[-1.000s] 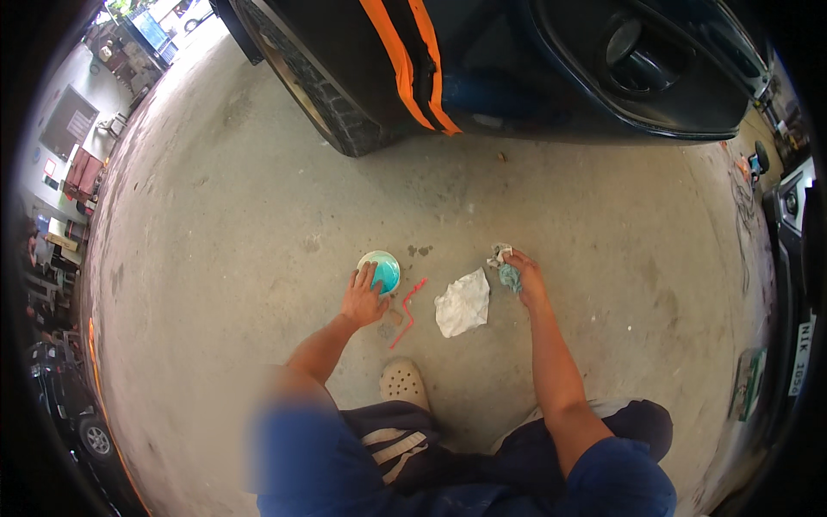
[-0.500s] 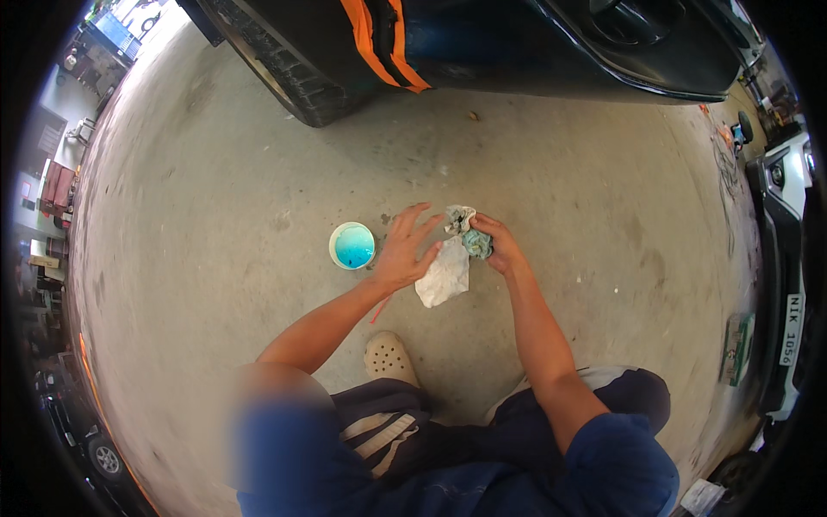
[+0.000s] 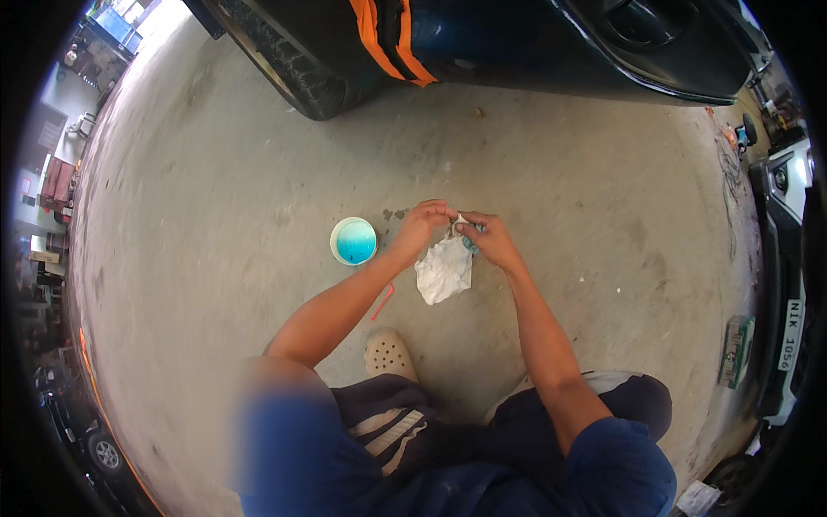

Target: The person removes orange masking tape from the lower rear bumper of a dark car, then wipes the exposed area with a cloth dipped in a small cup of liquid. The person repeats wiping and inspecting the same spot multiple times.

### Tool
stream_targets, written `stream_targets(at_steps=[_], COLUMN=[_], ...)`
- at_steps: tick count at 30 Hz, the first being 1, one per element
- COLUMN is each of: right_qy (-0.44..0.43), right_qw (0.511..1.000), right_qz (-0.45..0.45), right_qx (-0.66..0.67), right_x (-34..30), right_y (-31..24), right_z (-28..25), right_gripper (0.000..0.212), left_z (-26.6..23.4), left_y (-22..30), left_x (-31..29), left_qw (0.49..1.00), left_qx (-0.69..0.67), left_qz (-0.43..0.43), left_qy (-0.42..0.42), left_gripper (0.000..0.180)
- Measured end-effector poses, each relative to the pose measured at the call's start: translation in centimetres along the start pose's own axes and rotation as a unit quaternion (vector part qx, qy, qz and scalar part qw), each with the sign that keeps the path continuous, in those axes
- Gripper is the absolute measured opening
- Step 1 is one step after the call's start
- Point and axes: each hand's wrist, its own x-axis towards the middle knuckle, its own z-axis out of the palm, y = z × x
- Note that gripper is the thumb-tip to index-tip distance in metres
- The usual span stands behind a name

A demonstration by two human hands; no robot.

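Observation:
My left hand [image 3: 420, 231] and my right hand [image 3: 494, 240] meet above the concrete floor, fingertips close together. Between them is a small crumpled rag [image 3: 469, 244], pale with grey-green stains and partly hidden by the fingers. The thumb and fingers of my right hand pinch it, and the closed fingers of my left hand grip its left edge. Just below lies a white cloth [image 3: 444, 271], spread and wrinkled. To the left of my left hand stands a round white tub [image 3: 334, 233] holding bright blue liquid.
A thin red strip [image 3: 383, 302] lies by my left forearm, near my beige clog [image 3: 389, 355]. Ahead hangs a dark car body panel [image 3: 508, 52] with orange tape [image 3: 369, 34], beside a tire [image 3: 314, 95]. A car bumper [image 3: 780, 345] and a green box [image 3: 736, 351] are at the right.
My left hand has gone from spread fingers to closed ones and moved right to the crumpled rag. My right hand has turned over it, covering more of it.

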Motion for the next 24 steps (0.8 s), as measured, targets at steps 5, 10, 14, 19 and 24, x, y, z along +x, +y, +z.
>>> stream_targets(at_steps=[5,10,14,19,24], right_qy=[0.121,0.17,0.117,0.134,0.102], right_qw=[0.988,0.964,0.957,0.962,0.944], right_qz=[0.086,0.114,0.108,0.195,0.31], right_qx=[-0.047,-0.172,-0.244,-0.133,0.046], right_x=[-0.5,-2.1,-2.5,-2.0,-3.3], right_y=[4.9,9.0,9.0,7.3,6.3], right_z=[-1.6,-4.1,-4.7,-6.0,-8.8], right_gripper=[0.043,0.056,0.07,0.073,0.06], left_z=[-6.7,-12.3,-13.0,-13.2,-10.0], left_y=[-2.2,-9.2,-11.6,-9.2,-6.3], left_x=[-1.4,-9.0,-10.4,-9.5,-7.6], left_qw=[0.962,0.743,0.707,0.712,0.785], left_qx=[0.251,0.631,0.682,0.699,0.582], left_qz=[0.01,0.108,0.133,0.047,0.158], left_qy=[0.109,0.195,0.131,0.046,0.146], left_gripper=[0.033,0.041,0.048,0.048,0.039])
